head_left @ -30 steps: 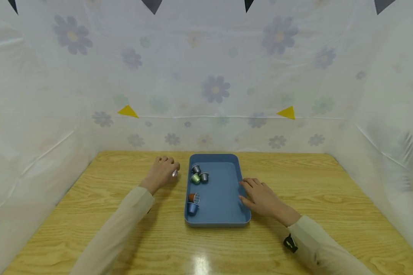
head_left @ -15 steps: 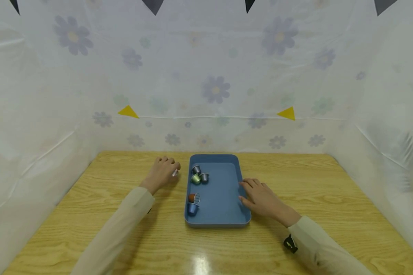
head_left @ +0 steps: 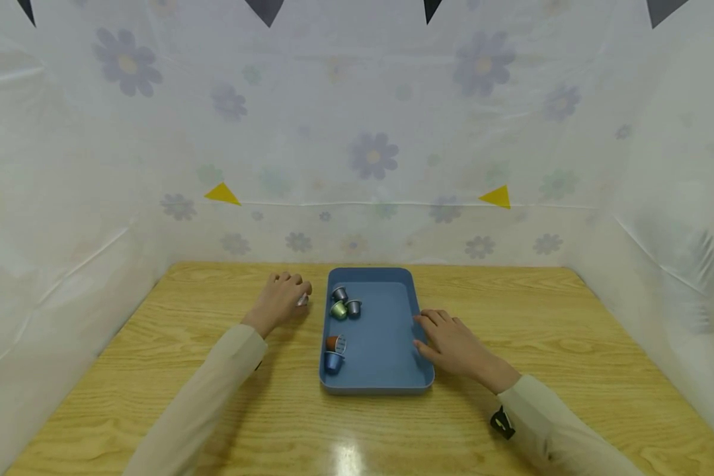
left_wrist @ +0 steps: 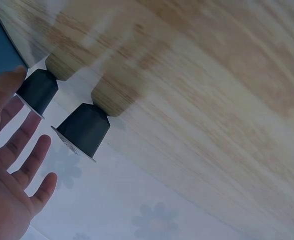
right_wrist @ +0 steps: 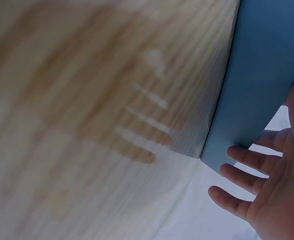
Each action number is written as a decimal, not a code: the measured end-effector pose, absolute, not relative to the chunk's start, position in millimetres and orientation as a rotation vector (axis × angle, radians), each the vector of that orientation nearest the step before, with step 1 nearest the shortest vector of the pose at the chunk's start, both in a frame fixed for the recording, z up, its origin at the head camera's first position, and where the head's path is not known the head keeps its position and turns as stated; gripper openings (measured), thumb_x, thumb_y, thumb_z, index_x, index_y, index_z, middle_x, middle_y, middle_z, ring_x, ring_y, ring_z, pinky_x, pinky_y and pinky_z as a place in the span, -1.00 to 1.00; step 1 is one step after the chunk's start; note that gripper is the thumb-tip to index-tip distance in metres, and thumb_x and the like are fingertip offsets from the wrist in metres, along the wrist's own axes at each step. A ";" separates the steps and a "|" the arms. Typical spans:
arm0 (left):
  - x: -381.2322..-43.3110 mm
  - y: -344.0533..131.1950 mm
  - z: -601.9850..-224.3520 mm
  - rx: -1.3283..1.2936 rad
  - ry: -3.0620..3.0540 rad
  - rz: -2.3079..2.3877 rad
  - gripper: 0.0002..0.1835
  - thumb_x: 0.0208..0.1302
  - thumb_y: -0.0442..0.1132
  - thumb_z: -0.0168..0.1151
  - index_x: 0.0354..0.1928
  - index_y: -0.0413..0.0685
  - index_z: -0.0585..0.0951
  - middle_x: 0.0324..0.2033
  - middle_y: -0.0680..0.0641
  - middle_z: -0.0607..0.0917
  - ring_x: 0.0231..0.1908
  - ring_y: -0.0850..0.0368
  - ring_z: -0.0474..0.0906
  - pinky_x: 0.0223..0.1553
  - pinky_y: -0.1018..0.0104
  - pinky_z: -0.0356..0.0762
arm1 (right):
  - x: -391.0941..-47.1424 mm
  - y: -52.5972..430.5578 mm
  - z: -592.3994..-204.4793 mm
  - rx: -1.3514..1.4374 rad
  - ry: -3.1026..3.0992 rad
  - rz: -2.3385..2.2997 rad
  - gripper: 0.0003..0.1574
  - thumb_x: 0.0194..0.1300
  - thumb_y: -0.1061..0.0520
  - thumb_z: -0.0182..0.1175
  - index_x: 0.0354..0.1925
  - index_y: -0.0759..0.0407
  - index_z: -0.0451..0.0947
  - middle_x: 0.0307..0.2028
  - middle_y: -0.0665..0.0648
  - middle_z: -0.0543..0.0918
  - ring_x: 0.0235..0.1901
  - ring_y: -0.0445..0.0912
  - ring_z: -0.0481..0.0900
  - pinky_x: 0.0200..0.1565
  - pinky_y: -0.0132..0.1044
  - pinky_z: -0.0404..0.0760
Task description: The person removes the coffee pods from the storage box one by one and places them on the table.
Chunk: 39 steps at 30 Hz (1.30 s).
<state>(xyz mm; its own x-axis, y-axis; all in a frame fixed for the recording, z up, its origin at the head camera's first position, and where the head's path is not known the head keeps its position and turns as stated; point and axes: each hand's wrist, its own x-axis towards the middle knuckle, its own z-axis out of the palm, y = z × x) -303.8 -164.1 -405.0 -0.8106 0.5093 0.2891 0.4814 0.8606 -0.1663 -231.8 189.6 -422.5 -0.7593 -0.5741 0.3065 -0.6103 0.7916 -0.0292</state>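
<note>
In the head view my left hand [head_left: 279, 301] is left of the blue tray [head_left: 375, 391]. Two dark coffee capsules stand lid-up on the table in the left wrist view. Thumb and forefinger pinch the capsule [left_wrist: 38, 92] nearer the tray; the other capsule [left_wrist: 84, 130] stands apart beside the remaining fingers. In the head view the hand hides most of them. My right hand [head_left: 455, 344] rests on the tray's right rim with loosely extended fingers [right_wrist: 252, 160]. Inside the tray lie a dark capsule [head_left: 340, 293], a green capsule [head_left: 339, 311], a grey capsule [head_left: 354, 309], a brown capsule [head_left: 331, 342] and a blue capsule [head_left: 333, 362].
The wooden table [head_left: 214, 410] has a glossy, reflecting top. Pale flower-printed sheeting [head_left: 371, 155] closes off its back and both sides. All the capsules in the tray lie along its left wall.
</note>
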 end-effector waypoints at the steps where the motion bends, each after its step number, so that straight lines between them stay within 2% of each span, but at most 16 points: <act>1: -303.8 -164.1 -404.9 -0.743 -2.712 0.119 -0.74 0.07 -0.06 0.32 -0.20 0.07 0.59 -0.25 -0.04 0.59 -0.16 -0.08 0.50 -0.08 -0.04 0.41 | -231.5 189.4 -422.1 0.913 -2.701 0.185 -0.44 0.26 -0.07 0.10 0.11 0.25 0.40 0.09 0.26 0.46 0.09 0.13 0.40 -0.10 0.06 0.48; 19: -300.6 -162.4 -400.5 -0.761 -2.635 0.055 -0.66 0.01 0.01 0.36 -0.18 0.05 0.59 -0.25 -0.05 0.60 -0.17 -0.08 0.50 -0.11 -0.01 0.42 | -229.6 187.9 -418.9 0.919 -2.714 0.189 -0.43 0.26 -0.08 0.10 0.11 0.25 0.40 0.09 0.26 0.46 0.09 0.13 0.40 -0.09 0.05 0.48; 39: -291.0 -154.4 -384.1 -0.846 -2.564 0.037 -0.62 0.08 0.05 0.29 -0.10 0.06 0.55 -0.17 -0.03 0.57 -0.12 -0.05 0.47 -0.06 0.01 0.41 | -230.1 187.7 -420.4 0.931 -2.689 0.215 -0.45 0.25 -0.04 0.12 0.10 0.26 0.41 0.08 0.29 0.47 0.07 0.14 0.42 -0.12 0.06 0.48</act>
<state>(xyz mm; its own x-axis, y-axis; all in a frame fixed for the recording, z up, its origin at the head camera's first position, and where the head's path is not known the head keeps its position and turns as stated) -291.0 -154.4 -384.1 -0.7173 0.5726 0.3971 0.5609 0.8126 -0.1585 -230.1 187.7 -420.4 -0.7501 -0.5811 0.3158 -0.6239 0.7802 -0.0463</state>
